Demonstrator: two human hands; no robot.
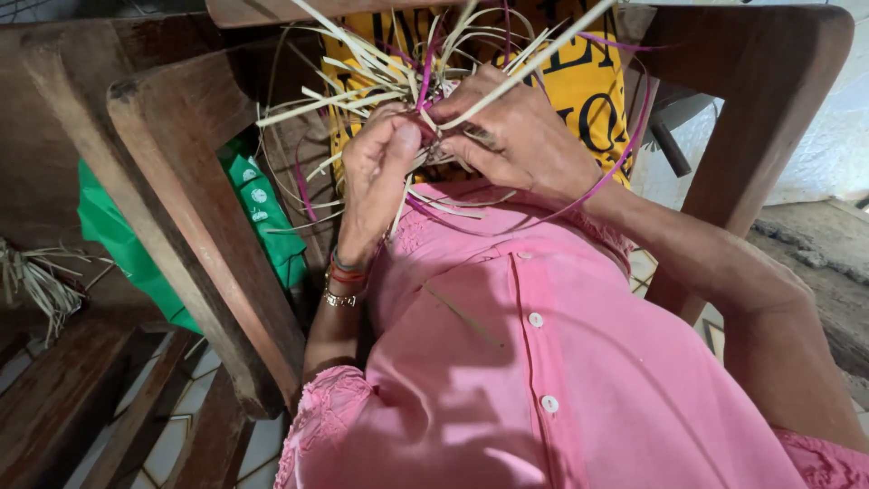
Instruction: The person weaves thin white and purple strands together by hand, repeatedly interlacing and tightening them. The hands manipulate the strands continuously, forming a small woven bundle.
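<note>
Wooden chair arms point(195, 226) flank the work; pale and purple strips point(407, 72) are pinched between left hand point(380, 172) and right hand point(516, 136), over yellow cloth point(597, 91).

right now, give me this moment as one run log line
left hand: pinching pale strips | right hand: gripping the weave beside it | purple strips: trailing right | seat: wooden chair

A bundle of strips point(425, 86) sits far in the scene, in the middle, above the lap. Most strips are pale straw, flat and narrow; a few are purple. They cross in a tangled knot at the centre and fan outward, stiff ends pointing left, far and right. One purple strip loops down right.
</note>
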